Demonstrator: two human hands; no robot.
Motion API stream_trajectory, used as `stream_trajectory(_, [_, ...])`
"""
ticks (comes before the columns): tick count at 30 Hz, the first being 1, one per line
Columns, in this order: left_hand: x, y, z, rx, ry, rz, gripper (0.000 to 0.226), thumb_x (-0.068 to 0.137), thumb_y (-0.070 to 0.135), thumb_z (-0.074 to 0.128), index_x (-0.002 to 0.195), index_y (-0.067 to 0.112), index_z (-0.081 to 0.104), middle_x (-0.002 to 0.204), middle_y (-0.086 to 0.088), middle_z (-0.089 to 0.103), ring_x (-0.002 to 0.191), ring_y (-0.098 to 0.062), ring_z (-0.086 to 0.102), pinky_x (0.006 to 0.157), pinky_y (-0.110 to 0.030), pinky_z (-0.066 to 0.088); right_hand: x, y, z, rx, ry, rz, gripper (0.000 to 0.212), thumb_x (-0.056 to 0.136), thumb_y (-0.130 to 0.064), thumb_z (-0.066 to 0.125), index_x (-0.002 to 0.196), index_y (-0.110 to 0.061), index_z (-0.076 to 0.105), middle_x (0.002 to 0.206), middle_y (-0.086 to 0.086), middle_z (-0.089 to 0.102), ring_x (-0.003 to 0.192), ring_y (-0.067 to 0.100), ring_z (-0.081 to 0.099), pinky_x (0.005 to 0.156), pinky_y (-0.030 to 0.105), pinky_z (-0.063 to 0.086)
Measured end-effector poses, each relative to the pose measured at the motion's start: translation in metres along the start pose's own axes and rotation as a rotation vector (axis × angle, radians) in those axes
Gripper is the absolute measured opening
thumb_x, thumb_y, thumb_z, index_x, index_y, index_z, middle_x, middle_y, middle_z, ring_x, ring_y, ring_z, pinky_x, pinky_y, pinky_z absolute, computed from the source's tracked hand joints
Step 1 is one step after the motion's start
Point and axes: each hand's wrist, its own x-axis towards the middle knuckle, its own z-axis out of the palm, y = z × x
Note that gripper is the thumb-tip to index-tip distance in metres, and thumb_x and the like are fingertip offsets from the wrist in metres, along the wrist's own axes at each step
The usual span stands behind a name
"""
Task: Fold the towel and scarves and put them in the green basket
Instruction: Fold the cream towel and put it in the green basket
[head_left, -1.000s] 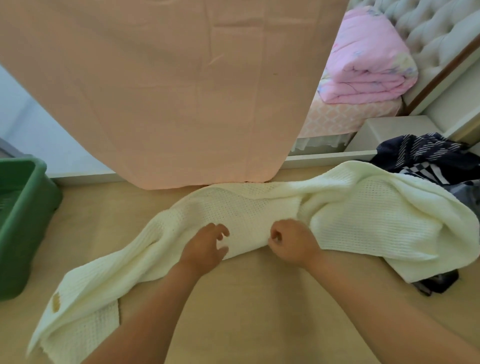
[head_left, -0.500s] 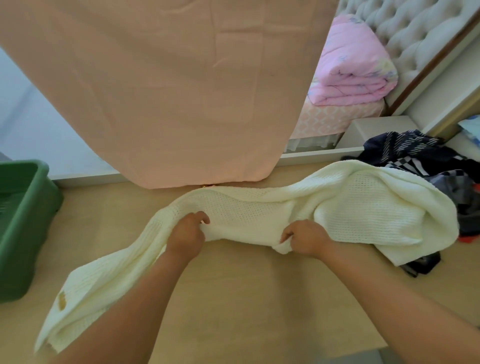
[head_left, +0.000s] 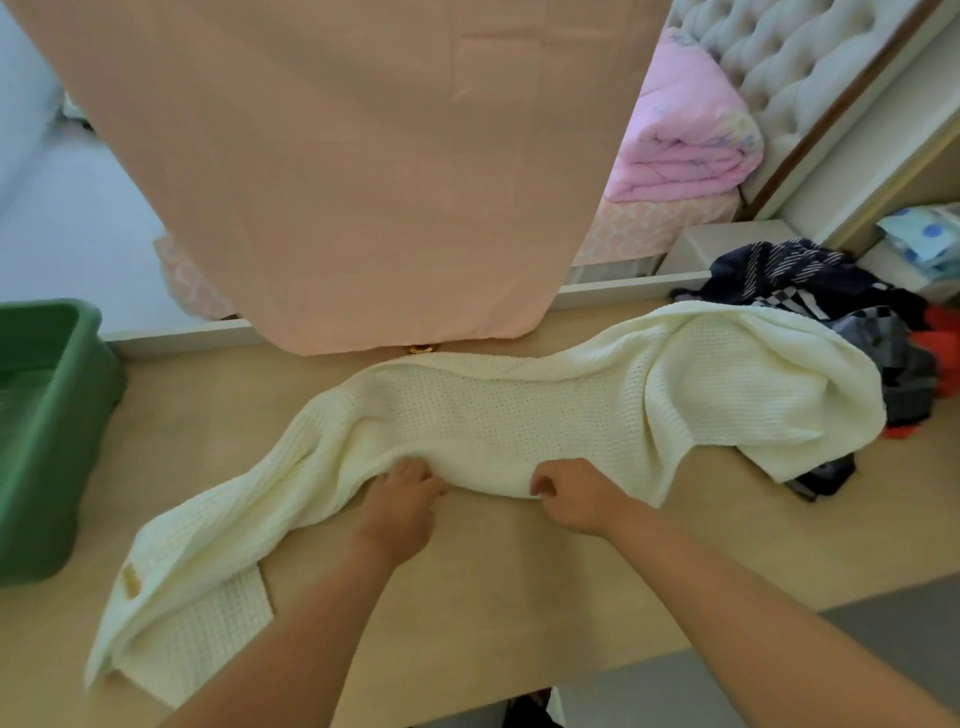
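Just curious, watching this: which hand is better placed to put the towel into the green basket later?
The left hand, probably. The basket stands at far left, on that hand's side; the right hand would have to cross over. Both now grip the towel at its near edge.

**Bare hands, bare forearms**

Only two arms of the person are in view, reaching in from the near edge. The left hand (head_left: 400, 501) and the right hand (head_left: 574, 499) are bare, with their knuckles showing. The left forearm (head_left: 291, 639) and the right forearm (head_left: 753, 613) are uncovered along their whole visible length. Both look broader toward the near edge through the wide lens.
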Motion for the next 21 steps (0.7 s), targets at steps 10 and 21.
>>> stream_trajectory(10, [-0.011,-0.053,-0.003,0.205,0.287,-0.281,0.053,0.065,-0.015,0.054,0.112,0.009,0.062,0.128,-0.025,0.045,0.107,-0.046,0.045,0.078,-0.056,0.049,0.024,0.018,0.037,-0.226,0.283,0.099,0.057,0.097,-0.005,0.044,0.148,-0.025,0.030,0.146,0.010,0.028,0.130,0.028,0.038,0.100,0.040,0.045])
stream_trajectory(21, [-0.004,-0.070,-0.062,-0.209,0.399,-0.412,0.031,0.088,-0.002,0.044,0.084,0.023,0.062,0.078,0.003,0.061,0.069,-0.020,0.055,0.057,-0.031,0.039,0.017,-0.008,-0.007,-0.296,0.234,0.053,0.036,0.083,-0.001,0.048,0.097,-0.020,0.075,0.093,0.000,0.066,0.092,0.021,0.055,0.079,0.029,0.036])
